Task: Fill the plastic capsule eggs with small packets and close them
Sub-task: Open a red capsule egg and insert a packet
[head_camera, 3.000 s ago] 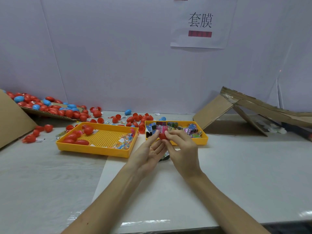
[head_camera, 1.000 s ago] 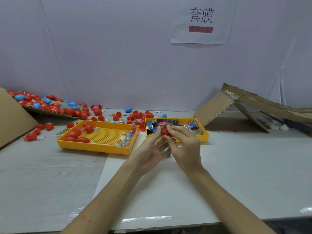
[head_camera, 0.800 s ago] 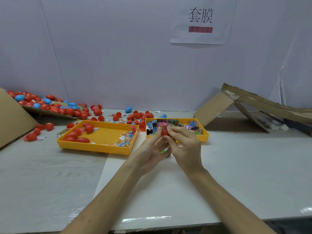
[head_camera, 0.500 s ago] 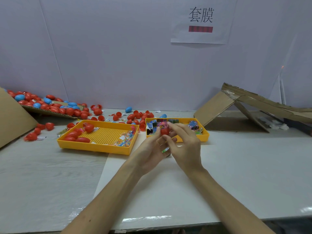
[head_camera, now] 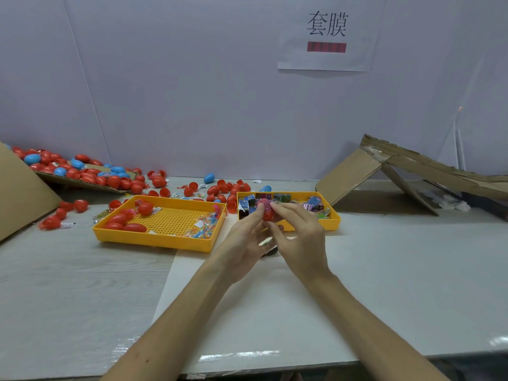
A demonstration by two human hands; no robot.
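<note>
Right hand [head_camera: 299, 237] shifted over red egg [head_camera: 268, 215], left hand [head_camera: 242, 243] fingers also pinching it, packet [head_camera: 262, 206] atop.

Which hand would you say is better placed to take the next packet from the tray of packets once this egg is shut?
Probably the right hand: its fingers are right by the packet tray, whereas the left hand sits nearer the other tray and cradles the red egg.

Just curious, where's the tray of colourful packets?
Head view: the packet tray sits mid-table, right of the larger tray, beyond the left hand and right hand.
</note>
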